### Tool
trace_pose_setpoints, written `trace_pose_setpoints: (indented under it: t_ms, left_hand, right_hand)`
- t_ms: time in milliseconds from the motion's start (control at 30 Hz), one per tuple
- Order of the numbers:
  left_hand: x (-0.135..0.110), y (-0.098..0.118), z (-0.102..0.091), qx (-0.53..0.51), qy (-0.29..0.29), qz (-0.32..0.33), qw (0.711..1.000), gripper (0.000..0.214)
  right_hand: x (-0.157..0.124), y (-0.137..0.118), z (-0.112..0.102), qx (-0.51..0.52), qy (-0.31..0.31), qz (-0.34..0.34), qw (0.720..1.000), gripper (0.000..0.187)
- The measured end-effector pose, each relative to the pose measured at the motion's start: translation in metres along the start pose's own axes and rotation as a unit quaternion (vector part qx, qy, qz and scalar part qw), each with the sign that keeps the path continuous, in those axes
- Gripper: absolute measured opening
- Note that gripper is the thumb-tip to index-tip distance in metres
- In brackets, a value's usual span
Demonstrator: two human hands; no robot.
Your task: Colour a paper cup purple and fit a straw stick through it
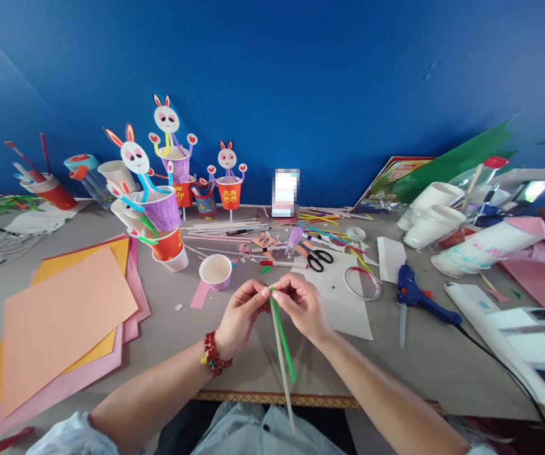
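Note:
My left hand (243, 314), with a red bead bracelet at the wrist, and my right hand (301, 305) meet above the table's front edge. Both pinch the top ends of a green straw (284, 340) and a pale wooden stick (282, 373), which hang down toward my lap. Fingers of both hands are closed around those ends. Just beyond the hands stands a small purple paper cup (215, 271).
Stacked orange and pink paper sheets (59, 316) lie at left. Paper-cup rabbit figures (159, 202) stand at the back. Black scissors (318, 258), a tape ring (361, 282), a blue glue gun (419, 299) with its cord, and white cups (431, 218) lie to the right.

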State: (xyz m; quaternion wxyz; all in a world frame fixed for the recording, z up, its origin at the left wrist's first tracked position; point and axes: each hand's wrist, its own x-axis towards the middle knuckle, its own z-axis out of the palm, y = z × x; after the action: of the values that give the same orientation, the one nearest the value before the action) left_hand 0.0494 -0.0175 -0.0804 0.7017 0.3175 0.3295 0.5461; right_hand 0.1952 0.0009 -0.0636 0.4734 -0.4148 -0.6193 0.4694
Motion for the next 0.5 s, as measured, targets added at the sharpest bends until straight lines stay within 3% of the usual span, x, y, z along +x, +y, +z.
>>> trace_pose_setpoints:
  t_ms: [133,367,500]
  left_hand:
    - [0.0022,0.0035,-0.0012,-0.022,-0.003,-0.025,0.999,0.027]
    - [0.0015,0.0043,-0.0049,0.141,0.012,0.048,0.989,0.028]
    - [-0.0001,0.0035,-0.0012,0.104,0.025,0.026,0.994,0.029]
  right_hand:
    - [0.0014,-0.0004,-0.0023,0.022,-0.011,0.024,0.999,0.014]
    - [0.0013,0.0011,-0.0057,0.015,-0.034,0.023,0.999,0.015]
    - [-0.0004,0.0048,-0.0031,0.020,-0.010,0.020,1.000,0.018]
